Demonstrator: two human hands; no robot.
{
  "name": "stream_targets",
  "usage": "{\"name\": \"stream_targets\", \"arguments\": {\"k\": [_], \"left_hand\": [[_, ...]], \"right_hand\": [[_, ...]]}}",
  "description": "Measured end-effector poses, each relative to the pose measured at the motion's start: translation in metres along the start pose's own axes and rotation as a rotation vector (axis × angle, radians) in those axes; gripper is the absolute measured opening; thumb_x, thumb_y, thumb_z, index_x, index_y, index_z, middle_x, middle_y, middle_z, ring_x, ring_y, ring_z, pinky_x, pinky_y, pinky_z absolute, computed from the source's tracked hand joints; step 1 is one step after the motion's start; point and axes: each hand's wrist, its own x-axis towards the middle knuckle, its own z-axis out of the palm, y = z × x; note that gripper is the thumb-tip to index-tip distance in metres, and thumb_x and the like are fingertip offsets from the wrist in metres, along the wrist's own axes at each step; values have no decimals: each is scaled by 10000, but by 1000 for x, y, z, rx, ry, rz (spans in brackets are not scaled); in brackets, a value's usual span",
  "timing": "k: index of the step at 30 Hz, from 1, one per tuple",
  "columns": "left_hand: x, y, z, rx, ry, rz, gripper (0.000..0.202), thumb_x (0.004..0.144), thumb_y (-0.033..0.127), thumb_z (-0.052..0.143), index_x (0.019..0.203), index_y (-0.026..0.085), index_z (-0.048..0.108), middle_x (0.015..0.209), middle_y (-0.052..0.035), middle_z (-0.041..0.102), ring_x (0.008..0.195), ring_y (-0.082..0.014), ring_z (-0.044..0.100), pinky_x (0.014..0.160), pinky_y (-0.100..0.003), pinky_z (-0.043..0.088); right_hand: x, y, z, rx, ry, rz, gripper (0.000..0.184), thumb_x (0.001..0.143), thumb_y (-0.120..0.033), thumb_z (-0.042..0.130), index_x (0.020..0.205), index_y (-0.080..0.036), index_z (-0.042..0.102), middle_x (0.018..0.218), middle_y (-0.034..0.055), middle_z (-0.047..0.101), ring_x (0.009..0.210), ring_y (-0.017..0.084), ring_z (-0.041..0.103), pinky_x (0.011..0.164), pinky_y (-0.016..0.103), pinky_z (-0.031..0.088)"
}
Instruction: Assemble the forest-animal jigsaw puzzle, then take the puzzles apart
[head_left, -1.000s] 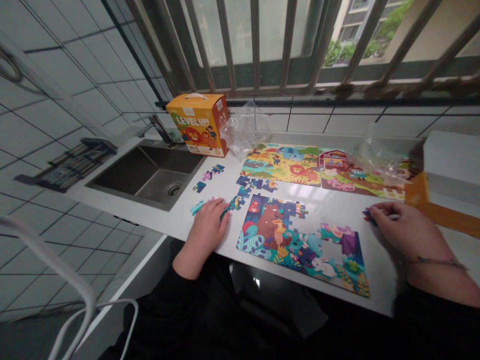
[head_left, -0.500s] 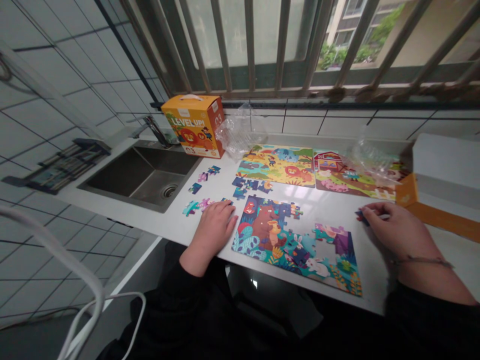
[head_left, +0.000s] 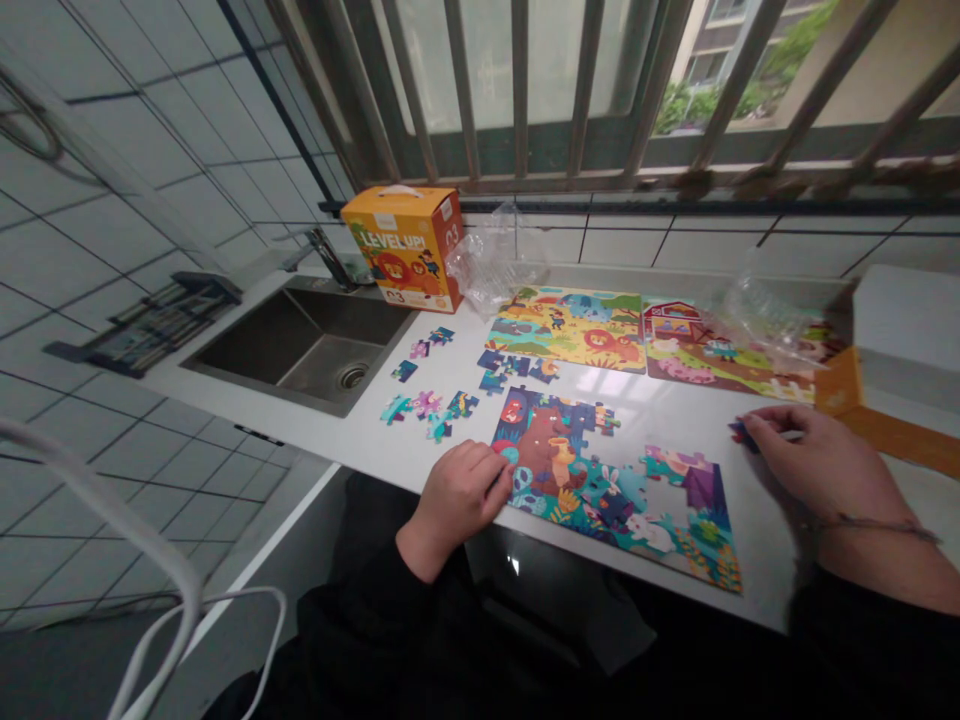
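A partly assembled jigsaw puzzle (head_left: 544, 450) with a bear and rabbits lies near the counter's front edge, with gaps at its top middle and right. My left hand (head_left: 461, 498) rests at its left edge, palm down, fingers lightly bent over the border and thumb apart; no piece shows in it. To the right of the puzzle, my right hand (head_left: 814, 460) pinches a small dark puzzle piece (head_left: 741, 434) between thumb and forefinger, just above the counter. Several loose puzzle pieces (head_left: 427, 403) lie left of the puzzle. More joined pieces (head_left: 517, 368) lie behind it.
Two finished puzzles, one with lions (head_left: 570, 330) and one with a farm (head_left: 697, 350), lie behind. Crumpled clear plastic (head_left: 499, 260) is beside an orange box (head_left: 405, 250). A sink (head_left: 300, 350) is at left. An open carton (head_left: 900, 360) stands at right.
My left hand has moved right and nearer, from the loose pieces onto the puzzle's left edge, uncovering pieces. The view has shifted slightly; my right hand still holds its piece.
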Motion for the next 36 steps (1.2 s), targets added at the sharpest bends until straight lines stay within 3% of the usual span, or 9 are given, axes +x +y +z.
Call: {"name": "stream_targets", "arguments": {"k": [4, 10, 13, 16, 19, 21, 23, 28, 36], "left_hand": [[1, -1, -1, 5, 26, -10, 255, 1101, 250, 557, 863, 225, 646, 788, -49, 656, 769, -221, 612, 718, -383, 482], [-1, 3, 1, 35, 28, -19, 282, 1108, 274, 550, 845, 230, 640, 775, -46, 662, 748, -212, 613, 691, -374, 488], [-1, -3, -5, 61, 0, -29, 241, 1103, 280, 556, 894, 226, 664, 810, -55, 690, 789, -223, 648, 733, -379, 527], [-2, -29, -19, 140, -13, -147, 149, 1068, 234, 556, 1058, 210, 704, 983, -105, 752, 954, -275, 703, 890, -437, 584], [-5, -74, -38, 241, -29, -407, 418, 988, 135, 515, 1387, 130, 638, 1355, -208, 725, 1250, -357, 682, 1128, -536, 534], [-9, -106, -50, 247, -130, -550, 609, 937, 135, 525, 1542, 67, 528, 1590, -267, 585, 1455, -404, 575, 1254, -578, 436], [-13, -132, -60, 157, -304, -606, 703, 925, 191, 546, 1615, 91, 464, 1685, -237, 511, 1577, -393, 466, 1334, -557, 341], [-18, -158, -80, 66, -424, -595, 625, 907, 335, 586, 1506, 157, 619, 1589, -180, 632, 1472, -361, 591, 1289, -492, 420], [-13, -161, -98, 33, -417, -711, 654, 787, 495, 749, 1348, 159, 728, 1232, -160, 741, 1047, -329, 731, 982, -429, 583]], "right_hand": [[-3, -5, -5, 24, 118, 72, 327, 797, -537, 605, 886, -259, 753, 738, 56, 656, 711, 281, 605, 659, 394, 409], [-10, -4, -12, 250, 538, 217, 353, 767, -412, 641, 966, -176, 810, 715, 24, 595, 665, 238, 578, 675, 394, 459], [-15, -4, -14, 308, 656, 178, 396, 754, -396, 659, 1016, -156, 834, 729, 18, 596, 636, 228, 577, 653, 398, 472], [-17, -3, -14, 336, 634, 175, 394, 749, -408, 680, 1014, -161, 836, 710, 14, 589, 623, 232, 572, 638, 409, 469], [-19, -3, -14, 332, 592, 168, 395, 772, -442, 681, 1016, -171, 833, 688, 16, 585, 631, 251, 583, 641, 423, 477], [-20, -4, -14, 342, 586, 160, 402, 783, -447, 676, 1029, -172, 835, 681, 14, 581, 625, 250, 575, 636, 422, 478], [-21, -5, -15, 366, 583, 169, 415, 782, -441, 677, 1046, -166, 840, 682, 9, 575, 613, 239, 560, 620, 411, 469], [-22, -3, -19, 384, 557, 187, 459, 790, -460, 692, 1092, -154, 854, 702, 3, 572, 607, 211, 531, 607, 392, 442], [-21, 2, -19, 398, 540, 182, 461, 786, -467, 705, 1099, -160, 848, 710, 9, 582, 606, 206, 521, 609, 397, 434]]}}
